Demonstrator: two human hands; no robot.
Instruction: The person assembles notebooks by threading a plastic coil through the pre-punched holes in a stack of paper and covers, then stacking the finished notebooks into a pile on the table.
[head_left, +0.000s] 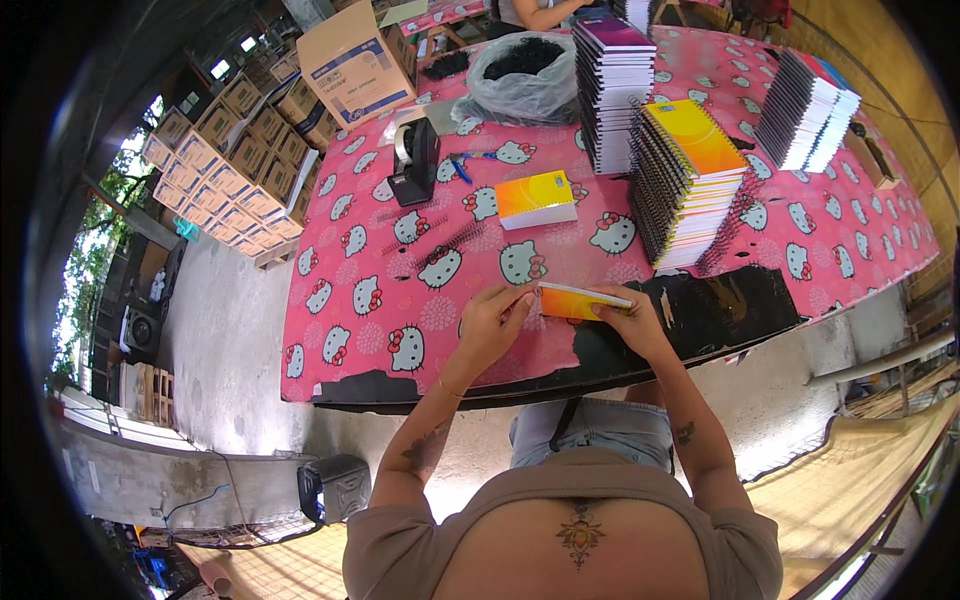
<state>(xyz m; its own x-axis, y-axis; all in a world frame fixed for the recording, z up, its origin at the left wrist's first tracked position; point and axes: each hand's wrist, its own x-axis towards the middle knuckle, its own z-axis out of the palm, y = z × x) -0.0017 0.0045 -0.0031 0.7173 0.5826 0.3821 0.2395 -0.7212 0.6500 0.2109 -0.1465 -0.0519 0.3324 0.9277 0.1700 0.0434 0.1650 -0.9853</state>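
In my right hand (pixel 632 318) is a small notebook (pixel 572 303) with an orange and yellow cover, gripped at its right end above the table's near edge. My left hand (pixel 497 322) is closed in a pinch at the notebook's left edge; what is between its fingers is too small to make out. Beyond them lies a yellow-orange stack of notebook pages (pixel 537 200) with no coil visible. Loose dark spiral coils (pixel 450 245) rest to its left. A tall stack of coil-bound yellow notebooks (pixel 690 180) stands to the right.
The pink patterned tablecloth (pixel 400 300) is torn along the near edge. A black tape dispenser (pixel 413 165), blue-handled pliers (pixel 462 168), a plastic bag of black coils (pixel 522 80) and more notebook stacks (pixel 612 95) stand farther back. Cartons (pixel 235 160) are piled at left; another person (pixel 540 12) sits across.
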